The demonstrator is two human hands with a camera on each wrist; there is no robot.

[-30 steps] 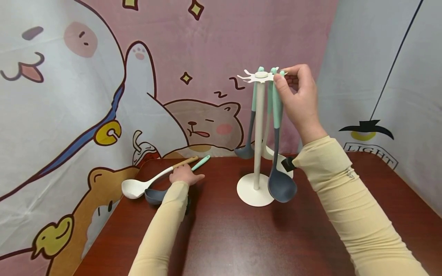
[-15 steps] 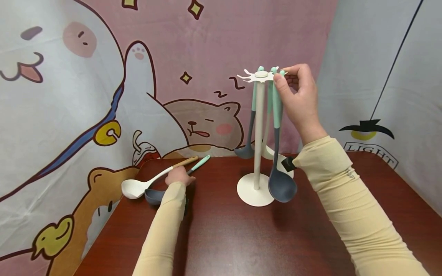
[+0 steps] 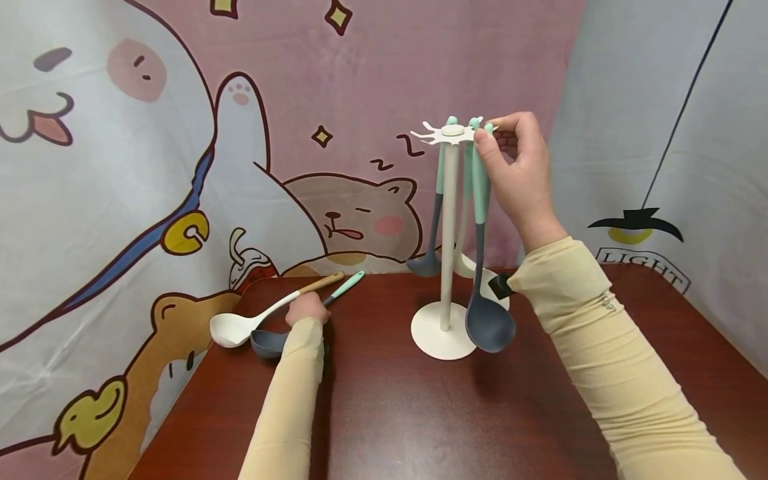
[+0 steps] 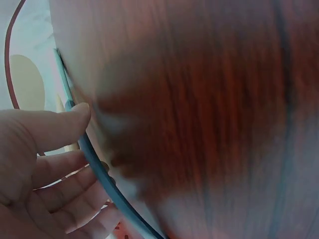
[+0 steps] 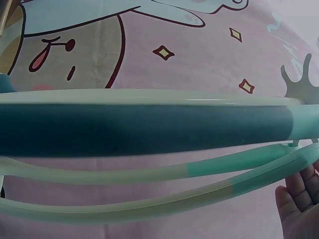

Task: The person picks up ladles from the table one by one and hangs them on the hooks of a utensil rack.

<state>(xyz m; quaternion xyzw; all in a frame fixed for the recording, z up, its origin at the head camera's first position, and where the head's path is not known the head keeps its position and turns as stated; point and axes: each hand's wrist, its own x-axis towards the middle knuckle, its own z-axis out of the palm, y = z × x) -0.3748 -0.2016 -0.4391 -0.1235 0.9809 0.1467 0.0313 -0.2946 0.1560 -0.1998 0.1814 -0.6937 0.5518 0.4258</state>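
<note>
At the left of the table, my left hand (image 3: 307, 310) grips a grey ladle (image 3: 268, 343) with a mint handle end. In the left wrist view, my thumb lies on one side of its dark shaft (image 4: 102, 172) and the curled fingers on the other. A white ladle (image 3: 231, 329) with a wood-coloured handle lies beside it. My right hand (image 3: 523, 170) pinches the mint handle top of another grey ladle (image 3: 491, 323), at the hooks of a white utensil stand (image 3: 447, 233). In the right wrist view, this hand (image 5: 301, 204) is partly cut off.
Behind that ladle hang a smaller grey utensil (image 3: 426, 263) and a pale one (image 3: 465, 265), both mint-handled. The stand's round base (image 3: 429, 337) rests on the dark red wooden table (image 3: 390, 413). A cartoon cloth (image 3: 372, 80) hangs behind the table.
My left hand has moved slightly left, and its thumb and fingers have drawn in round the grey ladle's shaft. The right hand has stayed at the stand's hooks.
</note>
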